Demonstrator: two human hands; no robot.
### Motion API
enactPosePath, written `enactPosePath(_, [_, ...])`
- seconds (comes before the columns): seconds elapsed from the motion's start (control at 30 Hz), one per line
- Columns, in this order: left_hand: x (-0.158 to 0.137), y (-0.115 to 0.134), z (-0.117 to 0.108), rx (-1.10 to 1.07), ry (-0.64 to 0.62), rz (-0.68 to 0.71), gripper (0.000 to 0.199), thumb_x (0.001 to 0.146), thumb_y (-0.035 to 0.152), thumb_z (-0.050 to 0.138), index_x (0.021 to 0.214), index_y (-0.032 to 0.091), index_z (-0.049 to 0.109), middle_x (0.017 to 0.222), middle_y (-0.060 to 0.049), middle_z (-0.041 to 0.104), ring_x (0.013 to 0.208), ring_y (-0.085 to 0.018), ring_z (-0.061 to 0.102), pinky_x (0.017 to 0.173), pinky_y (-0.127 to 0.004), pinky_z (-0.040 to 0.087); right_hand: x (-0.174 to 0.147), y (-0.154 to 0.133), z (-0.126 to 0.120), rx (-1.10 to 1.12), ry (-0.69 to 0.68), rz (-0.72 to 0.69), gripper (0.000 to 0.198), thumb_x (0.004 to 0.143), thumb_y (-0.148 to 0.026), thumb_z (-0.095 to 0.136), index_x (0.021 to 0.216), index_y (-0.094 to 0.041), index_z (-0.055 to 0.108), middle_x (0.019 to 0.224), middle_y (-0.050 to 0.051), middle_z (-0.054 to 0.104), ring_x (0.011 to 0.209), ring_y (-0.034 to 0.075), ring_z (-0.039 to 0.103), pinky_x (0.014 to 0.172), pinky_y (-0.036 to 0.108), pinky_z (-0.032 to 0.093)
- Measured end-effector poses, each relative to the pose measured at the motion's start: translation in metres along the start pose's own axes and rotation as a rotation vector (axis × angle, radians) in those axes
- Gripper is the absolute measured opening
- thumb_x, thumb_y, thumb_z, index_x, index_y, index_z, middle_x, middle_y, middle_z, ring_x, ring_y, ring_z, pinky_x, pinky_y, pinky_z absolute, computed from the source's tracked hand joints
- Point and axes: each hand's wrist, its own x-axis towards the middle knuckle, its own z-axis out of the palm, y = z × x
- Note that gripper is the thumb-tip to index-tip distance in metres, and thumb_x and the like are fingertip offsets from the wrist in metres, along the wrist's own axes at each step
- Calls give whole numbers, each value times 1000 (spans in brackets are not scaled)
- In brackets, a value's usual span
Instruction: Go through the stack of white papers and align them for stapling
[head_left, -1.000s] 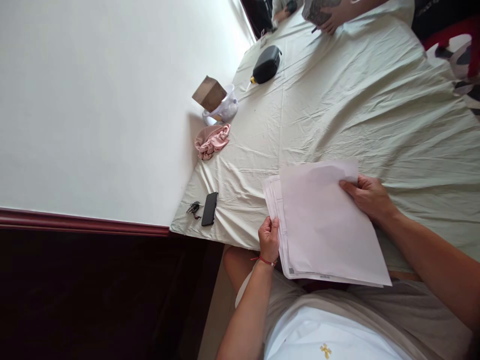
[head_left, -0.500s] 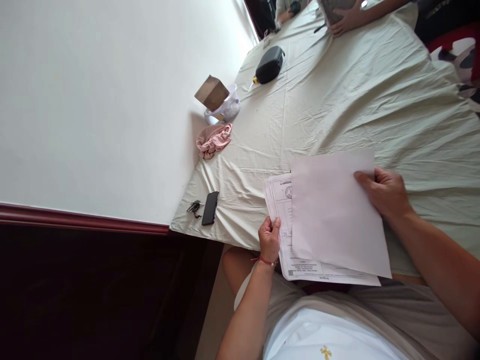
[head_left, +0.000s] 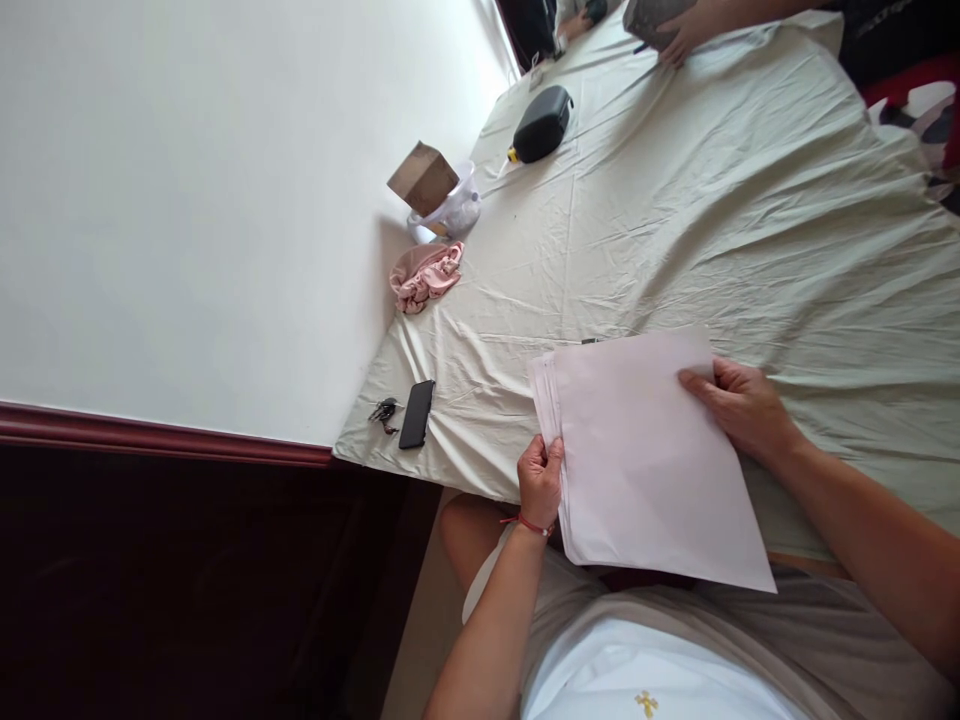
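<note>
A stack of paper sheets is pinched along its left edge by my left hand, thumb on top, a red string bracelet at the wrist. Over the stack lies a blank white sheet, covering nearly all of the pages beneath. My right hand grips this sheet near its upper right corner, thumb on the face and fingers behind. The papers are held above my lap and the near edge of the table. Whatever print is on the lower sheets is now hidden.
On the cloth-covered table lie a black phone, keys, a pink cloth, a clear tub with a cardboard box, and a black case. Another person's hand holds a grey object at the far side.
My right hand has moved left and slightly down, bringing the blank sheet over the stack. The printed pages that showed before are covered. My left hand stays in place.
</note>
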Motion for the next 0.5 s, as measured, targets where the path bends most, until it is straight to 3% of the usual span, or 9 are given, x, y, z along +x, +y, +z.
enactPosePath(0.3, [0,-3,-2,28,1,-10,33,94,51,68,91,18,68,79,1,60,76,-13,53,74,-24,46,-1,-4,0,-46,13,26,35,80,-56,76,87,-23,69,78,2,71,60,15,57,49,27,45])
enactPosePath(0.5, [-1,-2,-2,29,-6,-1,36,94,54,67,92,18,69,83,0,65,79,-14,57,76,-24,48,-1,-6,1,-93,9,12,36,80,-57,74,88,-22,69,79,2,71,60,15,58,49,26,44])
